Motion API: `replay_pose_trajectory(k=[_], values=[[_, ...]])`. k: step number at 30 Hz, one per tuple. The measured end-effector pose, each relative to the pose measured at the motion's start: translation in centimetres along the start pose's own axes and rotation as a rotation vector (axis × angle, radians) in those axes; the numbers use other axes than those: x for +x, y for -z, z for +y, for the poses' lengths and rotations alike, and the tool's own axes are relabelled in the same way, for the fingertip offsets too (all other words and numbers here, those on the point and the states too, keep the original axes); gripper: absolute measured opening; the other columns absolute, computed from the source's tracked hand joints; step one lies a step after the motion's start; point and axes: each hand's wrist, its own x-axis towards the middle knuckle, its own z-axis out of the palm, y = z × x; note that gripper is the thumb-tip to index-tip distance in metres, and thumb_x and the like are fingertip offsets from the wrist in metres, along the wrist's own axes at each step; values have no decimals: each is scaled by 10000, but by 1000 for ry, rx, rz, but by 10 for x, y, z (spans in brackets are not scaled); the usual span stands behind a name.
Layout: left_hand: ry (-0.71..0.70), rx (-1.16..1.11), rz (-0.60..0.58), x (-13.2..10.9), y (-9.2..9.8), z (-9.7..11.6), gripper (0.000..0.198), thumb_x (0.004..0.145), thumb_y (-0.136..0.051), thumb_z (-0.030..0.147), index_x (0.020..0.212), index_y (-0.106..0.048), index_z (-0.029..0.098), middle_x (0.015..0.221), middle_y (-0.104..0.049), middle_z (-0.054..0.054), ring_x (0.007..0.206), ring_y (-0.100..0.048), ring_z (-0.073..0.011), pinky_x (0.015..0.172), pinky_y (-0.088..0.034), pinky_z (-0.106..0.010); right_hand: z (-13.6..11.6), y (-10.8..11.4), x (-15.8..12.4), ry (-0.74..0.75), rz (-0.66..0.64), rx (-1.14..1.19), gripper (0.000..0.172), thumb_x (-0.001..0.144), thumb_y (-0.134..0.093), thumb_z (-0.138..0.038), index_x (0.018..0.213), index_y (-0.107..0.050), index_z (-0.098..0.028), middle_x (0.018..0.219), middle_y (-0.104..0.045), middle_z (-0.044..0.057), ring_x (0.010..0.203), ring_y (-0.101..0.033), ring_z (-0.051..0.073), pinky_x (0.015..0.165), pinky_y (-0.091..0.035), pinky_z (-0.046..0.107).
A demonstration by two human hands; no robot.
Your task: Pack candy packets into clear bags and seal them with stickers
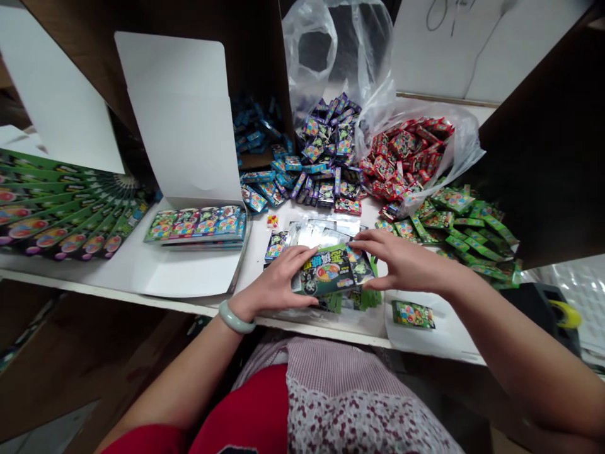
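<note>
In front of me, my left hand (282, 277) is closed round the left end of a green and black printed candy packet (328, 271), its thumb along the lower edge. My right hand (394, 260) grips the packet's right end between thumb and fingers, where a darker colourful piece (362, 268) shows; I cannot tell whether that piece is inside the packet or behind it. Beneath both hands lie several flat clear-and-green bags (331, 302), partly hidden. A small dark candy box (276, 244) lies just beyond my left hand.
An open white carton (189, 287) at left holds rows of packets (201, 222). Fanned green cartons (61, 208) stand farther left. Behind are piles of blue (265, 189), purple (331, 135), red (401, 154) and green boxes (472, 230). A green packet (413, 314) and a tape dispenser (543, 315) are at right.
</note>
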Motion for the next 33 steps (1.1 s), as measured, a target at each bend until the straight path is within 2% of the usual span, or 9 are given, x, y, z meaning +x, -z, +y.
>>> replay_pose_trajectory(k=[4, 6, 10, 14, 18, 21, 25, 28, 33], values=[[17, 29, 29, 2, -5, 0, 957, 694, -782, 485, 1470, -291, 219, 1328, -453, -162, 1239, -456, -344, 1039, -423, -545, -3, -9, 1, -14, 12, 68, 807, 695, -816, -416, 1394, -457, -233, 1419, -458, 154, 1278, -467, 328, 1035, -434, 481], [39, 49, 67, 1, -7, -1, 961, 697, -778, 483, 1475, -280, 221, 1327, -452, -160, 1243, -451, -347, 1042, -415, -552, -6, -15, -1, -47, 100, 139, 817, 736, -785, -425, 1430, -384, -264, 1454, -429, 135, 1306, -442, 312, 1045, -427, 476], [63, 63, 130, -1, -9, -2, 966, 697, -779, 476, 1479, -272, 224, 1340, -452, -156, 1257, -440, -350, 1058, -393, -560, -18, -29, -4, -133, 278, 206, 489, 919, -583, -316, 1383, -428, -302, 1199, -639, 85, 1124, -570, 266, 972, -459, 488], [69, 20, 156, -7, -3, -2, 993, 678, -788, 515, 1477, -276, 225, 1339, -458, -156, 1257, -447, -345, 1066, -394, -550, -11, -37, 9, -186, 347, 388, 367, 947, -515, -359, 1302, -532, -269, 1092, -699, 78, 1029, -633, 248, 936, -477, 459], [106, -75, 205, -23, 10, 1, 1018, 665, -775, 576, 1485, -268, 251, 1386, -425, -146, 1286, -428, -352, 1091, -376, -555, 18, -44, 74, -304, 505, 452, 298, 952, -472, -384, 1131, -608, -188, 918, -737, 77, 910, -690, 220, 832, -525, 366], [105, -166, 242, -33, 17, 5, 1054, 641, -764, 630, 1490, -263, 259, 1402, -415, -147, 1301, -418, -360, 1101, -375, -550, 19, -55, 152, -256, 316, 256, 262, 932, -485, -301, 1118, -622, -178, 1009, -728, 90, 905, -684, 198, 797, -527, 320], [105, -214, 296, -42, 22, 4, 1078, 622, -760, 657, 1491, -265, 254, 1402, -416, -164, 1295, -430, -372, 1098, -382, -549, -6, -76, 240, -210, 272, 100, 344, 871, -543, -197, 1208, -590, -144, 1182, -657, 165, 1099, -586, 267, 957, -432, 402], [138, -214, 307, -48, 24, -1, 1083, 619, -765, 653, 1491, -266, 248, 1405, -414, -171, 1303, -424, -377, 1106, -371, -548, -20, -89, 273, -252, 301, 3, 472, 835, -541, -141, 1298, -498, -58, 1285, -549, 269, 1240, -433, 357, 1045, -292, 518], [151, -227, 309, -54, 24, -7, 1075, 624, -770, 642, 1491, -268, 253, 1406, -421, -167, 1309, -422, -371, 1113, -367, -535, -13, -92, 281, -283, 310, 31, 437, 852, -500, -172, 1275, -512, -62, 1276, -545, 255, 1247, -392, 356, 1079, -209, 517]])
